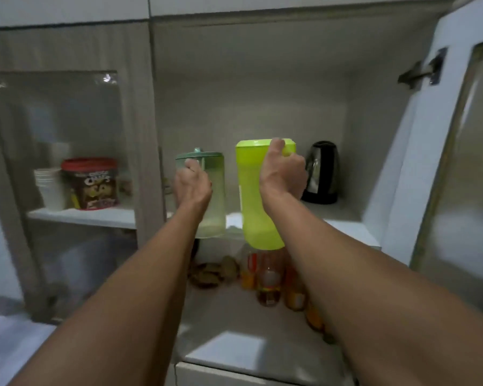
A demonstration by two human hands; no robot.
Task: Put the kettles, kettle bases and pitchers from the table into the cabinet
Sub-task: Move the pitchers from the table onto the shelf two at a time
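Note:
I hold two pitchers up in front of the open cabinet. My left hand (191, 185) grips the handle of a clear green-tinted pitcher (214, 196) with a teal lid. My right hand (283, 171) is closed on the handle of a lime-green pitcher (251, 201). Both pitchers hang upright at the front edge of the white upper shelf (346, 227), their bottoms lower than the shelf edge. A black and steel kettle (321, 172) stands on that shelf at the back right, just right of my right hand.
The right cabinet door (457, 162) stands open. Behind the closed glass door on the left are a red-lidded cereal tub (91, 183) and stacked white cups (49, 188). Bottles (268, 277) and jars stand on the lower shelf under the pitchers.

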